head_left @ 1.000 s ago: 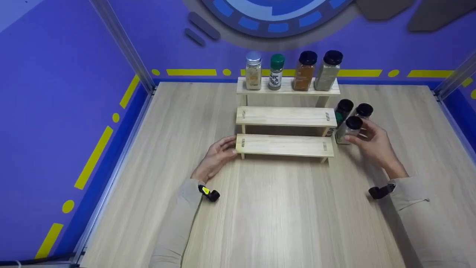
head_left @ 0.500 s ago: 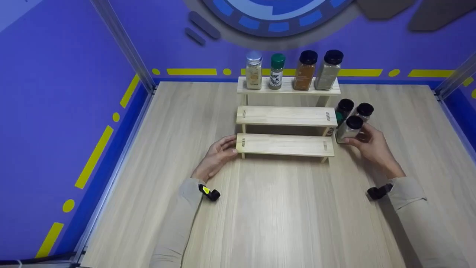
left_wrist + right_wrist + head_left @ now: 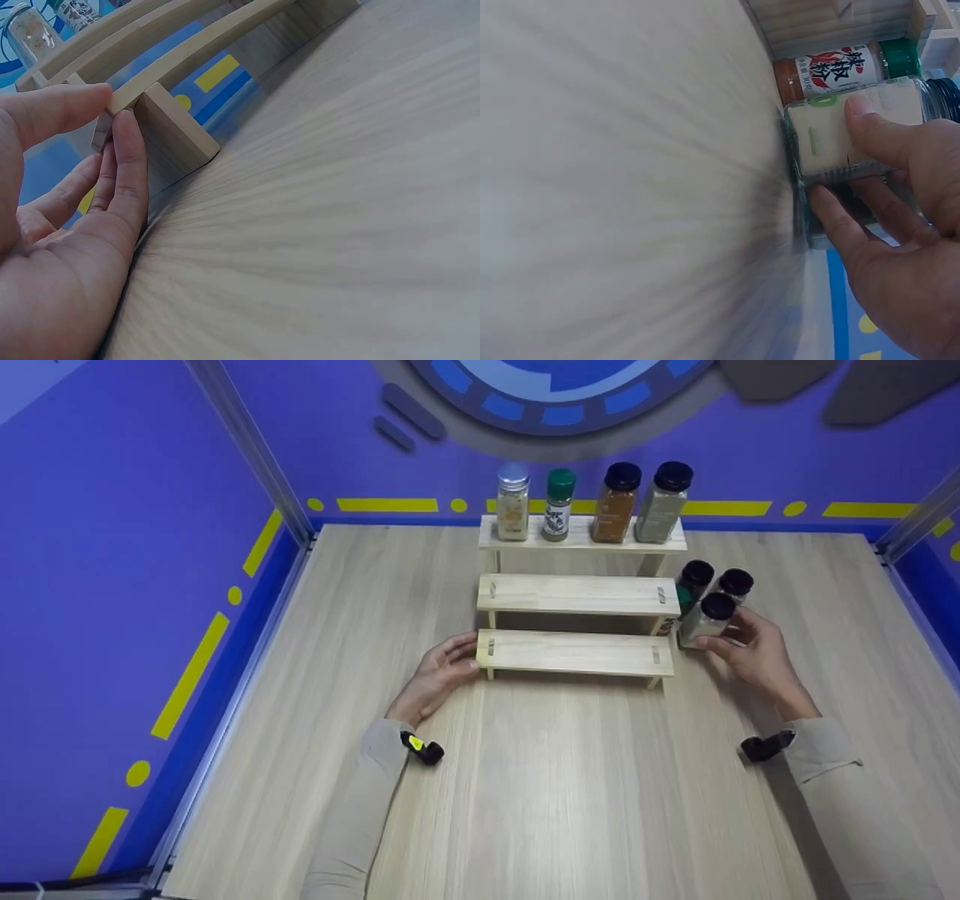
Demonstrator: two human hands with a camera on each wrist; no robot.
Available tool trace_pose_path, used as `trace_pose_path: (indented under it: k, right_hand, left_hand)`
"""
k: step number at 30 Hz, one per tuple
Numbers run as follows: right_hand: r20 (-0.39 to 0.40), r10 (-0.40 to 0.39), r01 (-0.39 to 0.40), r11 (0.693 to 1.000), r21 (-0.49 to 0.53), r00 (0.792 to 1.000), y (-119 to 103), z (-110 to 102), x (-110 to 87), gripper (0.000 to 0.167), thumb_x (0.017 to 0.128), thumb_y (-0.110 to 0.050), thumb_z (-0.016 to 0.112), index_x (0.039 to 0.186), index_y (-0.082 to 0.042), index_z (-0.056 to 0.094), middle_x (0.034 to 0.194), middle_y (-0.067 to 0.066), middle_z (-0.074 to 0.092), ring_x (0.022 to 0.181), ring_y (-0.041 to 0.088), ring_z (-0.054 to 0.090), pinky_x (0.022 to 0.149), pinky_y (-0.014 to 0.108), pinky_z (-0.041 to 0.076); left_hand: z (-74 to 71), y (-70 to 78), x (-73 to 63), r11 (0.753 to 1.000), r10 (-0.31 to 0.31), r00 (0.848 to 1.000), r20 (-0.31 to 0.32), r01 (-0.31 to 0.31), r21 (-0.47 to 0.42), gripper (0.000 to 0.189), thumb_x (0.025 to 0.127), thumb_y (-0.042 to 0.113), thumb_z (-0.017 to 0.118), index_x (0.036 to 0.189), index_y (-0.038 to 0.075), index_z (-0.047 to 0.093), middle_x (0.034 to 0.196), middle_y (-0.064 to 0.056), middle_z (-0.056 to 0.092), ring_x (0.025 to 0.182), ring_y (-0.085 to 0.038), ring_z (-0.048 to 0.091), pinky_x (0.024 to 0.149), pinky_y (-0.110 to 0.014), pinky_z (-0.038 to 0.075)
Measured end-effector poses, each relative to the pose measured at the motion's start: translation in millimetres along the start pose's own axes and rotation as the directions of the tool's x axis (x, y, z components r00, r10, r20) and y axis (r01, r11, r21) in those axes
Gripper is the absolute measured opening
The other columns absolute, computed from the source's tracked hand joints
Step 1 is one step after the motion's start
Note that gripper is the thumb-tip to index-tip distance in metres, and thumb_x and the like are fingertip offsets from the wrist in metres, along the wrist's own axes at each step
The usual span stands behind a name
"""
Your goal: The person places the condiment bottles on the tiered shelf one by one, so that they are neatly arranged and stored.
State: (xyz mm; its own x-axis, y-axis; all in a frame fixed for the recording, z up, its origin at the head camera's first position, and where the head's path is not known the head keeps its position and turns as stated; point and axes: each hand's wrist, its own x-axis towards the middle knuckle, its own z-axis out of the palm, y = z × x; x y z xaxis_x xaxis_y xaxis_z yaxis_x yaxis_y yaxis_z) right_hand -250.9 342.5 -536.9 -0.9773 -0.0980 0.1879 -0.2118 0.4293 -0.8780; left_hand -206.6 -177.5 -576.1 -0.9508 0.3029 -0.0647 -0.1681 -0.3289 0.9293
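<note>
A pale wooden three-tier rack point(image 3: 574, 651) stands on the table. My left hand point(image 3: 439, 671) holds the left end of its lowest shelf, and the left wrist view shows the thumb and a finger pinching the shelf corner point(image 3: 124, 101). Right of the rack, my right hand point(image 3: 761, 656) grips a square glass spice jar point(image 3: 825, 139) with a black lid and pale powder, thumb on one face and fingers on the opposite side. Its base is close to the tabletop. Pressed near it is a green-lidded spice jar point(image 3: 840, 71) with red contents and a white label, mostly hidden in the head view.
Two more black-lidded jars, one at the back point(image 3: 696, 576) and one to the right point(image 3: 735, 583), stand behind the gripped jar. The top shelf bears a silver-lidded jar point(image 3: 513, 506), a green-lidded one point(image 3: 559, 506) and two black-lidded ones point(image 3: 617, 506). Blue walls point(image 3: 187, 547) border the table.
The gripped jar's lid has shifted very slightly to the right, with the jar still in my right hand. My left hand stays at the shelf end.
</note>
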Motion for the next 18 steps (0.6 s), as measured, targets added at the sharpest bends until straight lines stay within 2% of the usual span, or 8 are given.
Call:
trace_pose_path:
  k: [3, 7, 18]
  right_hand:
    - [-0.018, -0.013, 0.014, 1.000, 0.005, 1.000, -5, -2, -2.0, 0.053, 0.092, -0.003, 0.083, 0.141, -0.001, 0.064, 0.120, -0.019, 0.066, 0.112, 0.000, 0.064, 0.094, 0.008, 0.054]
    - [-0.033, 0.008, -0.008, 1.000, -0.007, 0.999, -12, -7, -3.4, 0.053, 0.092, -0.004, 0.083, 0.141, -0.003, 0.063, 0.119, -0.019, 0.066, 0.112, 0.001, 0.064, 0.092, 0.007, 0.054]
    - [-0.095, -0.001, 0.000, 1.000, -0.009, 0.995, -35, -16, -6.0, 0.048, 0.094, -0.007, 0.082, 0.139, -0.008, 0.067, 0.116, -0.023, 0.067, 0.110, -0.004, 0.063, 0.092, 0.005, 0.052]
  left_hand:
    - [-0.1, 0.4, -0.6, 1.000, -0.003, 1.000, 0.000, 0.003, -0.002, 0.070, 0.095, -0.006, 0.067, 0.159, -0.007, 0.037, 0.160, -0.026, 0.044, 0.135, -0.026, 0.056, 0.113, -0.034, 0.054]
    - [-0.1, 0.7, -0.2, 1.000, -0.003, 1.000, 0.001, 0.003, -0.001, 0.069, 0.096, -0.007, 0.066, 0.159, -0.007, 0.037, 0.160, -0.026, 0.044, 0.134, -0.026, 0.057, 0.112, -0.035, 0.054]
    - [1.8, 1.3, -0.4, 1.000, -0.001, 1.000, 0.003, 0.001, -0.022, 0.066, 0.097, -0.011, 0.062, 0.158, -0.009, 0.037, 0.154, -0.021, 0.050, 0.131, -0.021, 0.058, 0.107, -0.032, 0.056]
